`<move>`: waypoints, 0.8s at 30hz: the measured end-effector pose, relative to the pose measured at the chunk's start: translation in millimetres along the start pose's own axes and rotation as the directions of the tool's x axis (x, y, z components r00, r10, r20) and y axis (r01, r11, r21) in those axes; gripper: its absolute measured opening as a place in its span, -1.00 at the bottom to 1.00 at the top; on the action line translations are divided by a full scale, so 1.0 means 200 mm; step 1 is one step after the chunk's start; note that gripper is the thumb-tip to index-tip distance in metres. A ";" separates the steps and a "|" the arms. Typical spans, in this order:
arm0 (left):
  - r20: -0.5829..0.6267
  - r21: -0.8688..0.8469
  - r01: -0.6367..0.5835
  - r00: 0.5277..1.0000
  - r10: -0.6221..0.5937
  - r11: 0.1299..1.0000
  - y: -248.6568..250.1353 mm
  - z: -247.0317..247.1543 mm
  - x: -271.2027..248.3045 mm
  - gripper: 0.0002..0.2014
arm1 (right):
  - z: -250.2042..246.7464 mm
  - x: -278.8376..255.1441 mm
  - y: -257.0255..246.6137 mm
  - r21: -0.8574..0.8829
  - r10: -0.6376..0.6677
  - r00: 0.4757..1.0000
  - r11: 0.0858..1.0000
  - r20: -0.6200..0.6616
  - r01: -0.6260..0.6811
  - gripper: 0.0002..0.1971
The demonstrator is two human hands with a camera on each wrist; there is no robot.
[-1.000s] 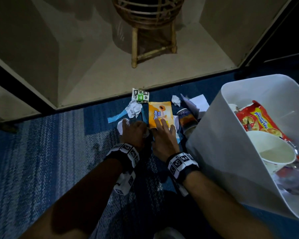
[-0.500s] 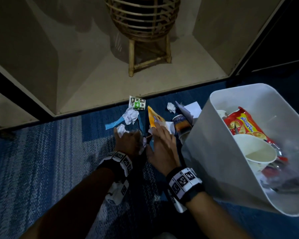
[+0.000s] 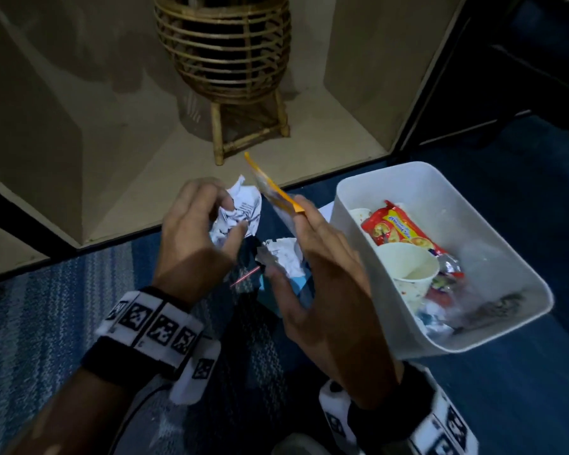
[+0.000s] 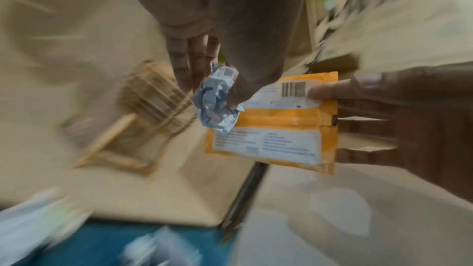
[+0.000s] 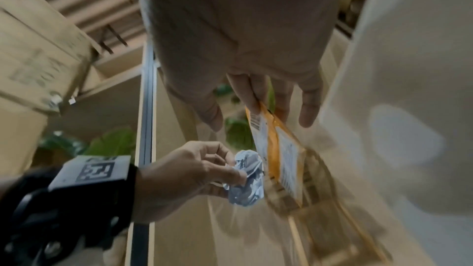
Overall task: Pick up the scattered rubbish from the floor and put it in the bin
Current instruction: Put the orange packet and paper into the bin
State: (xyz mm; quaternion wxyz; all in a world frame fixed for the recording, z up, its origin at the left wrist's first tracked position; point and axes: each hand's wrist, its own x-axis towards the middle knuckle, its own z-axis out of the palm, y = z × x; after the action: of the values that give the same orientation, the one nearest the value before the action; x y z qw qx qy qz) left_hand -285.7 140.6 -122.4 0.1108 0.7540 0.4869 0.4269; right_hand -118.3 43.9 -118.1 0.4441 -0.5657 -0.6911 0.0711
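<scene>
In the head view, at centre frame, the left hand point(image 3: 194, 244) has its grip curled round a crumpled paper ball point(image 3: 240, 211), and the right hand point(image 3: 322, 274) pinches an orange packet point(image 3: 276, 192) seen edge-on, with more crumpled paper point(image 3: 281, 257) under its fingers. The white bin point(image 3: 473, 198), at right, already holds wrappers and a paper cup point(image 3: 408, 267). Only the left wrist view shows the packet's flat back point(image 4: 276, 128) and its barcode. The right wrist view shows it clamped between straight fingers point(image 5: 245, 92).
</scene>
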 end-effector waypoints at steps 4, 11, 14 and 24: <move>-0.044 -0.106 -0.107 0.994 0.103 0.989 0.26 -0.03 0.09 -0.76 | -0.19 0.01 -0.06 0.045 -0.010 0.996 0.999 -0.089 0.014 -0.40; -0.055 -0.234 -0.263 0.965 0.258 0.936 0.58 0.07 0.21 -0.77 | -0.58 0.00 -0.09 -0.151 0.004 0.979 0.988 -0.203 -0.036 -0.35; 0.025 -0.248 -0.282 0.955 0.297 0.927 0.66 0.16 0.24 -0.77 | -0.72 -0.02 -0.02 -0.234 -0.016 0.985 0.972 -0.173 -0.025 -0.38; 0.281 -0.146 -0.197 0.932 0.231 0.970 0.71 0.38 0.23 -0.74 | -0.89 -0.14 0.26 -0.397 0.151 0.988 0.907 0.002 -0.138 -0.51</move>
State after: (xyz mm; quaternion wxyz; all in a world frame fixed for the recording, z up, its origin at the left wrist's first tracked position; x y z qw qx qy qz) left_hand -130.4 126.8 -62.3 0.1784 0.8501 0.3543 0.3464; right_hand 41.7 -32.3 -58.9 0.3029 -0.6922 -0.6545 -0.0280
